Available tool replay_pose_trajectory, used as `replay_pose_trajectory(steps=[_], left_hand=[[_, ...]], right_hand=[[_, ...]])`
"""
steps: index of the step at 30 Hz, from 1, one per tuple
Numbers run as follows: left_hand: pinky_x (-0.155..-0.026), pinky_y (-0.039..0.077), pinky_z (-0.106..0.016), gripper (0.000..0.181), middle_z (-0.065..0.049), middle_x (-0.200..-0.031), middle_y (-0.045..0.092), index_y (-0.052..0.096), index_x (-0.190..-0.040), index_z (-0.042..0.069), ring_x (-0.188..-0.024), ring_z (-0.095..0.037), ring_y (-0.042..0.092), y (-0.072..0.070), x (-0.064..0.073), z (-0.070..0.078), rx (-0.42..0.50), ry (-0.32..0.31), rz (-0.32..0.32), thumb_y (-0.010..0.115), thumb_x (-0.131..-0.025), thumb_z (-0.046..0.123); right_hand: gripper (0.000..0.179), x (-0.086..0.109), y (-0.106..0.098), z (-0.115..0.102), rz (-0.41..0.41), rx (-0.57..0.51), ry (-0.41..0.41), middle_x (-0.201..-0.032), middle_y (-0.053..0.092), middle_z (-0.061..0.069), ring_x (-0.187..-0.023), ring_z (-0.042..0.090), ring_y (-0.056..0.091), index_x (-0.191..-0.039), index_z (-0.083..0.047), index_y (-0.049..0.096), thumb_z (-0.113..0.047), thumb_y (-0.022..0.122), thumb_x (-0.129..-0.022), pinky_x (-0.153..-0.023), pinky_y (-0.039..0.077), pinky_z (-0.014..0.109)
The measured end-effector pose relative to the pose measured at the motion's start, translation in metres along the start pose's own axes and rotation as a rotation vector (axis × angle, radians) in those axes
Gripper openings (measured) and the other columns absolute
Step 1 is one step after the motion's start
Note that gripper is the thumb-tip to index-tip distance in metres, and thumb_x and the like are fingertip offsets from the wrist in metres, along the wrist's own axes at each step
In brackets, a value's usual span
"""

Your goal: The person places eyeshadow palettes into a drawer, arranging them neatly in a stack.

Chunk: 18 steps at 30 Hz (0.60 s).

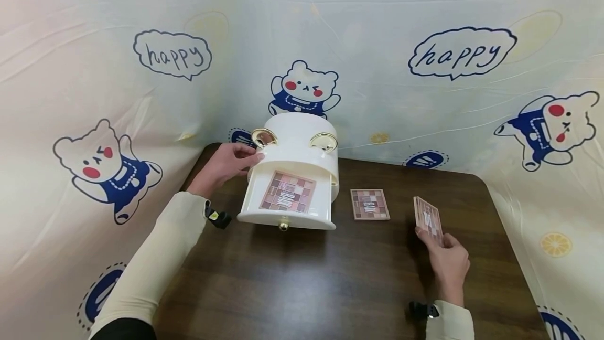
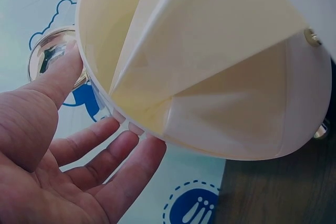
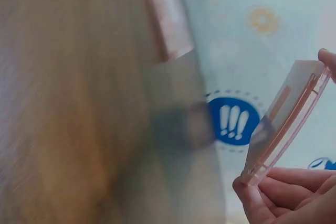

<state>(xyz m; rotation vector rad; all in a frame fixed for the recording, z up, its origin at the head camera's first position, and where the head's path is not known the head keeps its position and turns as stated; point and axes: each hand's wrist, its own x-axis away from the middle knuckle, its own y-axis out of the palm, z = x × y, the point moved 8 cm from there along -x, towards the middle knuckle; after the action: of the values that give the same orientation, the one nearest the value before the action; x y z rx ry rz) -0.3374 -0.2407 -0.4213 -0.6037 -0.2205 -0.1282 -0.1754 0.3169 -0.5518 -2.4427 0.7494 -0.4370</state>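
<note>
A white rounded storage box [image 1: 297, 126] with gold eye-like rings stands at the table's back, its drawer [image 1: 309, 219] pulled out. Inside the drawer lies a pink checkered palette [image 1: 289, 193], perhaps an eyeshadow palette. My left hand [image 1: 228, 162] touches the box's left side; its thumb and fingertips [image 2: 153, 145] rest on the outer shell, fingers fairly straight. To the right, my right hand [image 1: 450, 264] holds up a similar palette [image 1: 427, 219], tilted above the table. The right wrist view has this palette's clear edge [image 3: 289, 124] pinched between thumb and fingers.
Another palette [image 1: 370, 204] lies flat on the brown table [image 1: 292, 287], between the box and my right hand. A round gold knob [image 1: 283, 224] sticks out from the drawer front. Printed bear-pattern cloth [image 1: 368, 67] hangs behind and beside the table.
</note>
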Motion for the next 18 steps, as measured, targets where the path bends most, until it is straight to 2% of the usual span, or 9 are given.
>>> replay_pose_trajectory(steps=[2,5,11,14,18], left_hand=[[-0.086,0.058,-0.043,0.066,-0.017,-0.125,0.059,0.058,-0.134,0.005,-0.108,-0.034,0.063,0.0,0.0,0.0,0.001,0.003,0.0,0.074,-0.088,0.05],[-0.086,0.059,-0.043,0.066,-0.017,-0.126,0.059,0.059,-0.134,0.005,-0.107,-0.034,0.063,0.0,0.0,0.0,0.0,0.003,0.001,0.074,-0.089,0.05],[-0.086,0.058,-0.043,0.065,-0.018,-0.127,0.058,0.059,-0.134,0.005,-0.108,-0.034,0.062,0.0,0.0,-0.001,-0.001,-0.002,0.004,0.074,-0.089,0.05],[-0.086,0.058,-0.043,0.065,-0.017,-0.126,0.058,0.059,-0.133,0.005,-0.107,-0.034,0.062,0.0,0.0,-0.001,0.002,-0.001,0.008,0.074,-0.089,0.049],[-0.086,0.059,-0.042,0.064,-0.016,-0.126,0.059,0.06,-0.133,0.006,-0.107,-0.034,0.063,0.0,0.0,-0.001,0.005,-0.005,0.013,0.074,-0.088,0.05]], right_hand=[[0.088,0.003,-0.002,-0.01,-0.01,-0.055,0.006,-0.127,0.062,0.019,-0.109,0.029,0.053,-0.134,0.0,0.06,-0.066,0.077,-0.077,-0.08,0.041,0.033],[0.09,0.006,-0.002,-0.024,-0.037,-0.137,0.015,-0.133,0.06,0.015,-0.113,0.023,0.054,-0.142,-0.003,0.055,-0.063,0.078,-0.078,-0.08,0.042,0.023],[0.089,0.014,0.0,-0.05,-0.101,-0.229,0.002,-0.139,0.056,0.013,-0.113,0.02,0.053,-0.146,-0.008,0.053,-0.06,0.079,-0.079,-0.078,0.044,0.012],[0.086,0.018,0.001,-0.065,-0.131,-0.255,-0.041,-0.141,0.055,0.013,-0.113,0.02,0.053,-0.147,-0.008,0.052,-0.055,0.08,-0.08,-0.078,0.046,0.008],[0.078,0.024,0.001,-0.088,-0.173,-0.281,-0.148,-0.14,0.056,0.015,-0.112,0.022,0.054,-0.145,-0.007,0.053,-0.043,0.083,-0.083,-0.079,0.046,0.006]])
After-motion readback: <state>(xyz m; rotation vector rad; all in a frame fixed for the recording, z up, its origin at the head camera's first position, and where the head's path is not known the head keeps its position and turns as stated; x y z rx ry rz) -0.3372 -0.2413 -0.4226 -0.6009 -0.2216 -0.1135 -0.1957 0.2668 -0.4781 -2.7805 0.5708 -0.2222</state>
